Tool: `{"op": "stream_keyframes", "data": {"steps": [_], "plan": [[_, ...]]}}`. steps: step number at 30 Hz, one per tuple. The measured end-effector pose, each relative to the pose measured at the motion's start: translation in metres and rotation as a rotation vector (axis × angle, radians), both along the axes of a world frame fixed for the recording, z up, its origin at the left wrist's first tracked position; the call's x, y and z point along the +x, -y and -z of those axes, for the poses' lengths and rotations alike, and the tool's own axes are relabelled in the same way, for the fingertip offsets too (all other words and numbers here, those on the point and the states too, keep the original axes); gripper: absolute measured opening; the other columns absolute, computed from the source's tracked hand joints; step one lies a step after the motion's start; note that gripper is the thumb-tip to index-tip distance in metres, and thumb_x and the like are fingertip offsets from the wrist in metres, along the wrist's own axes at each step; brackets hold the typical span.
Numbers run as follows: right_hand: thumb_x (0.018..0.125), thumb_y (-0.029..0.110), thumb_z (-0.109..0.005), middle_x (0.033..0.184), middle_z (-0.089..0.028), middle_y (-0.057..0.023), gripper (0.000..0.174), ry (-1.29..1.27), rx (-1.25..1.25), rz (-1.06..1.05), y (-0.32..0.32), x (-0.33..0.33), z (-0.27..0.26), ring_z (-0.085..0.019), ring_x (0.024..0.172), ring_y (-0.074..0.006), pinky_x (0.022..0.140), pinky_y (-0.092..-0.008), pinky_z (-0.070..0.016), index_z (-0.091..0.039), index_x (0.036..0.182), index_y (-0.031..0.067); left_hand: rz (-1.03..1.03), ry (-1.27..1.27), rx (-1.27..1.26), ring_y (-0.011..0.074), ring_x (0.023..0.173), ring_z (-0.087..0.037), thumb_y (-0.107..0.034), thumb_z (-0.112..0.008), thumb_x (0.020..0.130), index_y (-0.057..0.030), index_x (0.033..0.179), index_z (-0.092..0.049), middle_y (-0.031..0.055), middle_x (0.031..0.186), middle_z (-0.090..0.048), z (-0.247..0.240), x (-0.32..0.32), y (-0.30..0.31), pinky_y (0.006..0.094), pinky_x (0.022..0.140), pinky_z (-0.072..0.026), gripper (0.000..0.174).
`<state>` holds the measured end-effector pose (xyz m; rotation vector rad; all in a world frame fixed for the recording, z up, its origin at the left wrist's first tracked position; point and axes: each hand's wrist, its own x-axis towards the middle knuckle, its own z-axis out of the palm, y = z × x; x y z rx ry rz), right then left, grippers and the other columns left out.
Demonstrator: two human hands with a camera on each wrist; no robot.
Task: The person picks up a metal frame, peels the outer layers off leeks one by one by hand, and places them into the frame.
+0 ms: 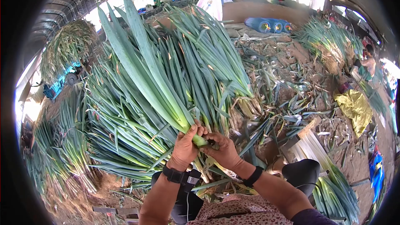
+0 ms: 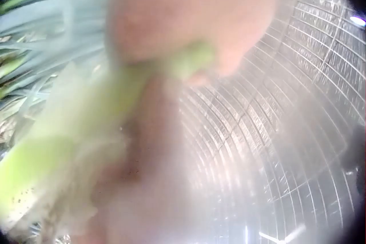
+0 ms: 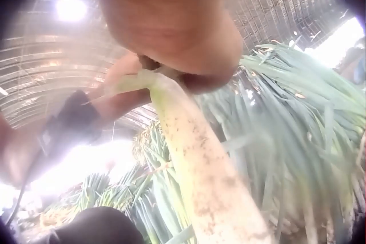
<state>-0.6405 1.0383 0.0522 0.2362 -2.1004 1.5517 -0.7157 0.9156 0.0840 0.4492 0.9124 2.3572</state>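
Observation:
A long green onion [image 1: 164,96] slants across the middle of the head view, its leaves pointing up and left. My left hand [image 1: 183,150] grips it where the green leaves meet the pale stalk, thumb laid along it. Beside it, my right hand [image 1: 223,152] has its thumb and fingers curled at the stalk. In the right wrist view, the right fingers [image 3: 189,55] pinch a thin outer leaf at the soil-specked white stalk [image 3: 211,181]. The left wrist view is blurred; pale green stalk [image 2: 123,89] shows at the hand there.
A big heap of green onions [image 1: 129,116] lies just ahead. Stripped leaves [image 1: 287,87] litter the ground rightward. More green onions [image 1: 333,196] lie at the lower right, near a yellow sheet [image 1: 354,110]. A loaded blue cart [image 1: 60,81] stands far left; people are in the background.

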Motion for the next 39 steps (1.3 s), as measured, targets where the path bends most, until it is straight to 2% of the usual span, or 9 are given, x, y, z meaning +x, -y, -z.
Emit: {"op": "stream_keyframes", "data": {"steps": [9, 12, 20, 26, 28, 30, 32, 34, 39], "plan": [[0.077, 0.002, -0.067, 0.088, -0.060, -0.0096, 0.018, -0.148, 0.180, -0.116, 0.005, 0.013, -0.002, -0.060, 0.085, -0.0238, 0.071, -0.0313, -0.0473, -0.055, 0.090, 0.0046, -0.132, 0.005, -0.138, 0.0165, 0.079, -0.050, -0.025, -0.064, 0.085, -0.0083, 0.093, -0.052, 0.0003, 0.078, -0.049, 0.005, -0.011, 0.003, 0.0330, 0.074, -0.0437, 0.022], [0.084, 0.003, -0.061, 0.089, -0.059, -0.0039, 0.013, -0.031, -0.474, -0.261, 0.014, 0.017, 0.009, -0.056, 0.086, -0.0146, 0.074, -0.0274, -0.0447, -0.053, 0.094, 0.0066, -0.169, -0.001, -0.047, 0.0167, 0.073, -0.052, -0.022, -0.065, 0.085, -0.0098, 0.094, -0.051, 0.0007, 0.077, -0.050, 0.000, -0.018, 0.005, 0.0330, 0.068, -0.0458, 0.021], [0.095, 0.026, -0.049, 0.077, -0.049, 0.0023, 0.015, 0.483, -1.028, -0.177, 0.010, 0.027, -0.012, -0.046, 0.067, -0.0059, 0.057, -0.0231, -0.0402, -0.049, 0.094, 0.0118, -0.334, 0.105, -0.129, 0.0133, 0.049, -0.045, -0.019, -0.068, 0.081, -0.0171, 0.098, -0.049, -0.0008, 0.070, -0.046, 0.014, -0.027, 0.015, 0.0289, 0.042, -0.0405, 0.027], [0.086, 0.034, -0.055, 0.085, -0.062, -0.0149, 0.034, 1.008, 0.703, -0.516, -0.060, 0.111, 0.110, -0.061, 0.078, -0.0241, 0.067, -0.0392, -0.0476, -0.057, 0.106, 0.0059, -0.665, 0.052, -0.342, 0.0110, 0.044, -0.041, -0.016, -0.066, 0.082, -0.0163, 0.099, -0.048, -0.0011, 0.064, -0.043, -0.024, -0.064, 0.067, 0.0252, 0.038, -0.0345, 0.024], [0.084, 0.035, -0.057, 0.092, -0.064, -0.0182, 0.041, 1.115, 0.986, -0.528, -0.072, 0.118, 0.127, -0.063, 0.086, -0.0282, 0.074, -0.0422, -0.0489, -0.055, 0.113, 0.0054, -0.706, -0.060, -0.352, 0.0097, 0.046, -0.041, -0.022, -0.066, 0.083, -0.0159, 0.096, -0.047, -0.0019, 0.064, -0.042, -0.037, -0.071, 0.085, 0.0253, 0.040, -0.0347, 0.024], [0.084, 0.032, -0.061, 0.093, -0.064, -0.0168, 0.046, 1.025, 0.960, -0.391, -0.077, 0.112, 0.138, -0.064, 0.088, -0.0292, 0.075, -0.0418, -0.0495, -0.051, 0.119, 0.0048, -0.718, -0.108, -0.372, 0.0099, 0.048, -0.041, -0.030, -0.064, 0.084, -0.0148, 0.090, -0.046, -0.0016, 0.066, -0.042, -0.043, -0.066, 0.082, 0.0252, 0.042, -0.0337, 0.024], [0.078, 0.030, -0.069, 0.100, -0.063, -0.0166, 0.054, 0.486, 0.304, -0.170, -0.040, 0.076, 0.088, -0.062, 0.094, -0.0284, 0.078, -0.0389, -0.0497, -0.048, 0.121, 0.0049, -0.596, -0.005, -0.230, 0.0130, 0.053, -0.043, -0.032, -0.061, 0.084, -0.0127, 0.092, -0.047, 0.0001, 0.070, -0.045, -0.047, -0.050, 0.064, 0.0285, 0.048, -0.0365, 0.025], [0.074, 0.025, -0.073, 0.102, -0.060, -0.0139, 0.052, 0.291, 0.102, -0.109, -0.007, 0.038, 0.055, -0.061, 0.095, -0.0251, 0.079, -0.0352, -0.0492, -0.050, 0.115, 0.0039, -0.535, 0.051, -0.188, 0.0144, 0.058, -0.044, -0.029, -0.058, 0.084, -0.0114, 0.097, -0.048, 0.0006, 0.073, -0.046, -0.045, -0.040, 0.043, 0.0290, 0.053, -0.0375, 0.024], [0.075, 0.017, -0.072, 0.088, -0.054, -0.0091, 0.033, 0.230, 0.034, -0.111, 0.014, 0.009, 0.020, -0.058, 0.078, -0.0217, 0.069, -0.0323, -0.0496, -0.049, 0.095, 0.0051, -0.391, -0.041, -0.104, 0.0174, 0.074, -0.054, -0.024, -0.059, 0.087, -0.0111, 0.111, -0.048, 0.0036, 0.082, -0.053, -0.045, -0.016, 0.025, 0.0385, 0.071, -0.0479, 0.029]]}}
